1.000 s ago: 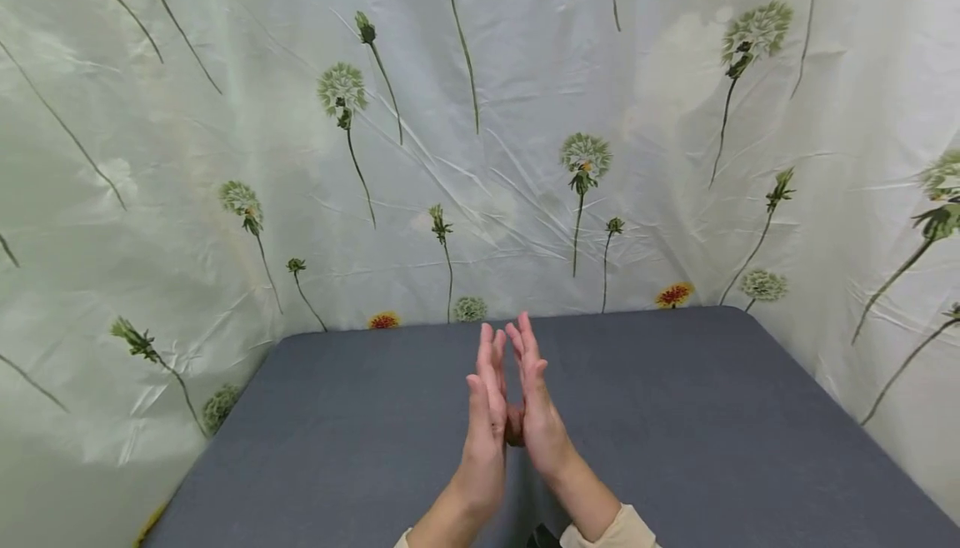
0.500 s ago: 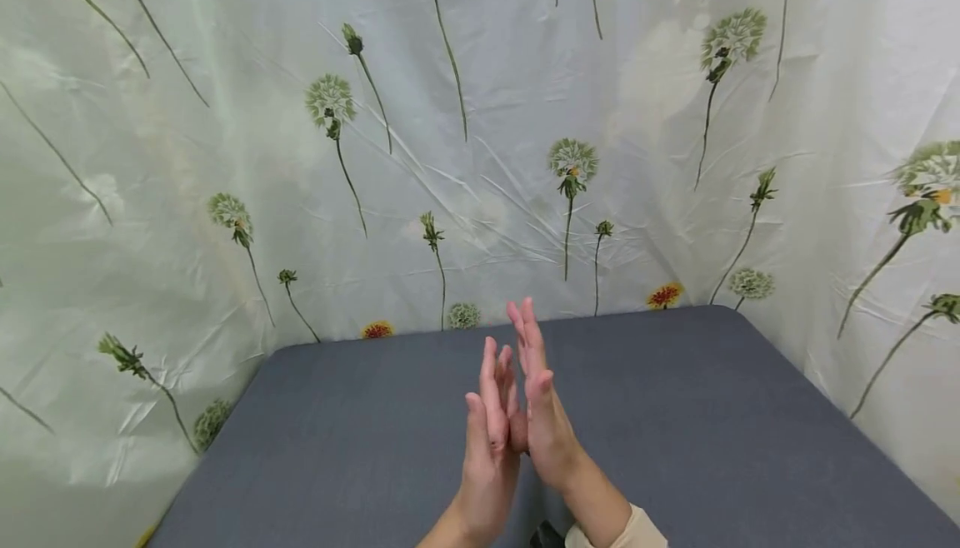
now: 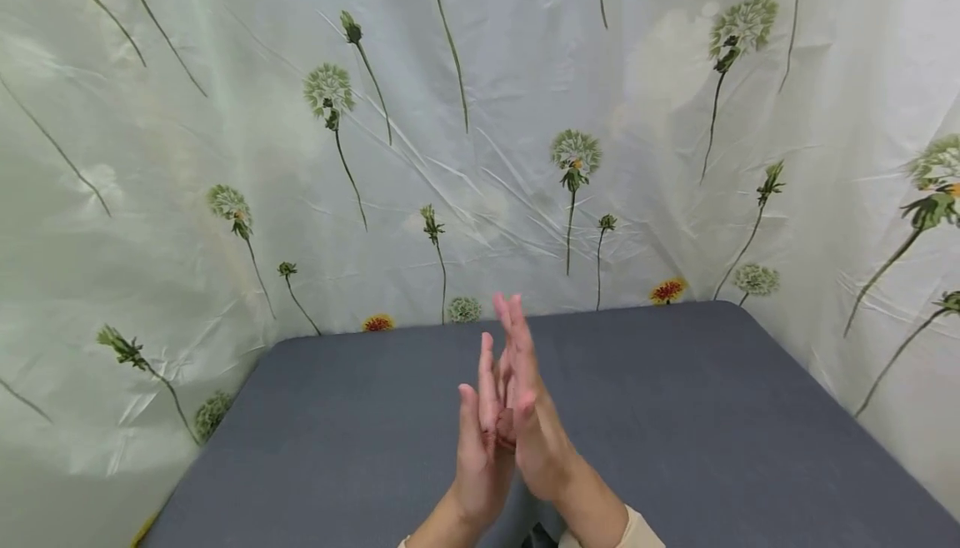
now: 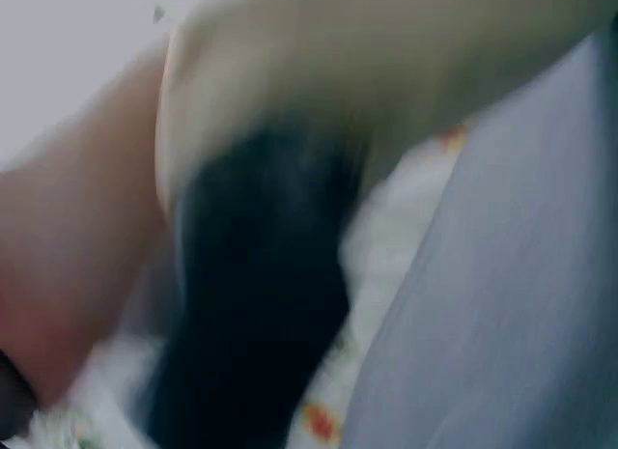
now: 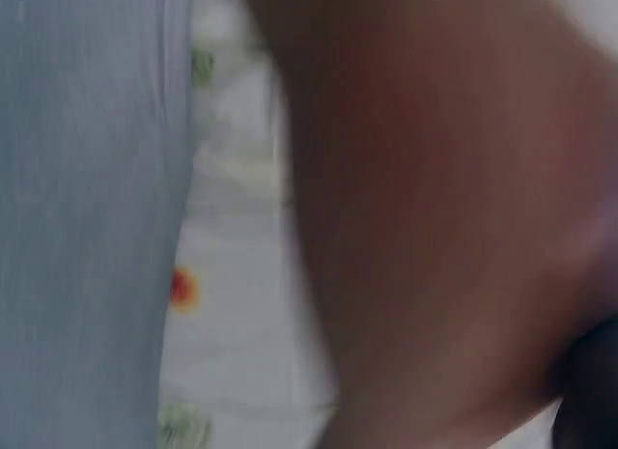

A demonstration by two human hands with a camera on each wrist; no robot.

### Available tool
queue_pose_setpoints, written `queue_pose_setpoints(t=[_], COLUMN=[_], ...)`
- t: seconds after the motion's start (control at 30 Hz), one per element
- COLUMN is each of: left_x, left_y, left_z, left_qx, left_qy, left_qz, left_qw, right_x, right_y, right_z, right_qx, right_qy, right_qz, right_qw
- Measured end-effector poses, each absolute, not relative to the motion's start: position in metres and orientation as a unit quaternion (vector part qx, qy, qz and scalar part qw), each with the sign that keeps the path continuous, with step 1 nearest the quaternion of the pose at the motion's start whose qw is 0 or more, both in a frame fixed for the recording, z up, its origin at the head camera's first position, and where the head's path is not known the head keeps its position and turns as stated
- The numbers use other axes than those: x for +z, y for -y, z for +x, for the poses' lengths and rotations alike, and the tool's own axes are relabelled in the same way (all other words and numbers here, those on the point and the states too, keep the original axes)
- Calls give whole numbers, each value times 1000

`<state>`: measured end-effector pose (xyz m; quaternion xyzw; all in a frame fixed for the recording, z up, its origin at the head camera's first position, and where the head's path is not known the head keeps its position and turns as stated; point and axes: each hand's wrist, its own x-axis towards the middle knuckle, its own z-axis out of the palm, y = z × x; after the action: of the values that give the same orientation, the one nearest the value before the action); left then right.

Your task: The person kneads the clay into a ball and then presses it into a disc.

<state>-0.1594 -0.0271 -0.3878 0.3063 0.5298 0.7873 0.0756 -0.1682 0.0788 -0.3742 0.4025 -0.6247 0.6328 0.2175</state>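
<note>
- My left grip and right grip stand palm to palm, fingers pointing up and mostly straight, curled round nothing.
- The lump, reddish-brown, sits between my palms, near the base of the fingers; only part of it shows.
- I hold it above the tabletop, about midway between the left and right edges; the near edge is out of view.
- My right fingertips reach higher than my left ones, so the palms are not level. Pressure could land unevenly, and if the lump is soft, as it looks, it might come out lopsided.
- With no finger hooked under it, I judge that palm pressure alone holds it. Should the palms part too far, it could drop onto the tabletop.
- Too hard a squeeze could flatten it or push it out past the heels of my palms.
- If it is tacky, bits could stick to my skin; I cannot tell from here.
- Both wrist views are blurred and show no lump, so its hidden side, any crack included, is beyond checking.
- My right sleeve lies back at the wrist, well clear of the lump.
</note>
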Motion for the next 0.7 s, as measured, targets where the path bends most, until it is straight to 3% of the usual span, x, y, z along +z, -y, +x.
queue_pose_setpoints(t=[0.17, 0.3, 0.5, 0.63, 0.7], left_x=[-375, -370, -381, -379, -375], left_y=[29, 44, 37, 30, 32], left_z=[-155, -167, -167, -154, -152], left_qx=[769, 780, 772, 750, 742], left_qy=[-552, -553, -558, -571, -577], left_qz=[321, 291, 304, 332, 342], left_qw=[23, -29, -1, 19, 1], right_x=[-388, -395, -379, -380, -385], right_y=[-82, -64, -63, -78, -80], right_z=[-183, -174, -162, -175, -180], right_qx=[676, 638, 588, 652, 675], right_qy=[620, 632, 647, 623, 618], right_qz=[371, 414, 430, 392, 377], right_qw=[149, 148, 224, 182, 147])
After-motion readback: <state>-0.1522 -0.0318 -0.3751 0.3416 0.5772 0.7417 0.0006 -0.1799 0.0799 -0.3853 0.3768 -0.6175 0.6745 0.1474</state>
